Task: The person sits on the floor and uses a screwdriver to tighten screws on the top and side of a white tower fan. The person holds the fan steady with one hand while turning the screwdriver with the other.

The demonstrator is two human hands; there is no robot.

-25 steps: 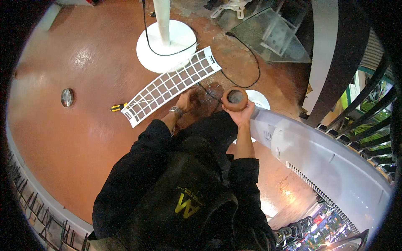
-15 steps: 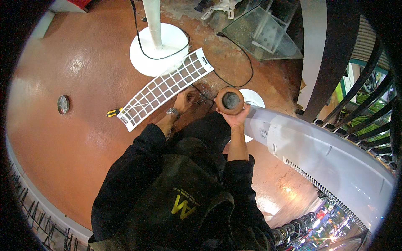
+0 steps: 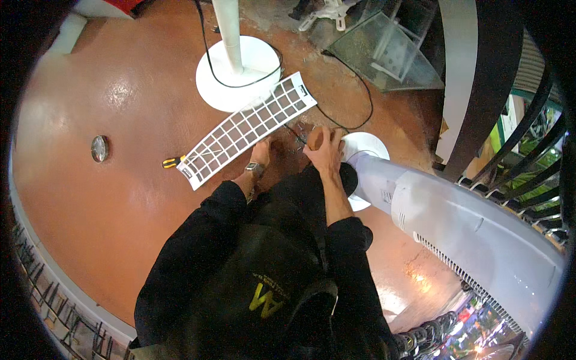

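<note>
R hand (image 3: 327,157) is clasping 1 brn pot (image 3: 315,138). L hand (image 3: 261,153) is sitting nr 1 grille (image 3: 246,129); can't tell fingers.

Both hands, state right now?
Left hand: cannot tell open or closed; fingers unclear.
Right hand: closed on the round brown pot.

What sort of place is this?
Perhaps a workshop or repair corner: a yellow-and-black tool and a white grille lie on the reddish floor, near a tall white vented unit.
</note>
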